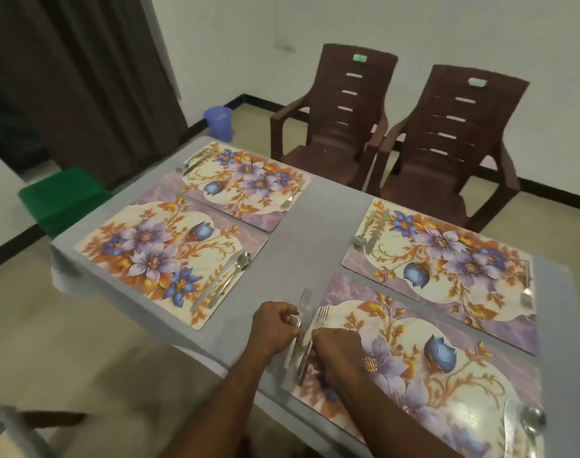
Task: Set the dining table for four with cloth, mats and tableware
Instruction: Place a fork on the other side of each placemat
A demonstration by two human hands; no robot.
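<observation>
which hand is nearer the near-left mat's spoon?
Left. The left hand sits just right of and below the spoon; the right hand lies farther right, on the near-right mat.

A home dining room: beyond the person's fingers [290,317], a grey cloth [301,233] covers the surface, which carries four floral mats [169,256] with cutlery. Two brown plastic armchairs [341,107] stand against a white wall, and a dark curtain [83,77] hangs far left.

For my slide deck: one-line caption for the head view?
Both hands lay forks at the near mat; four floral mats set.
</observation>
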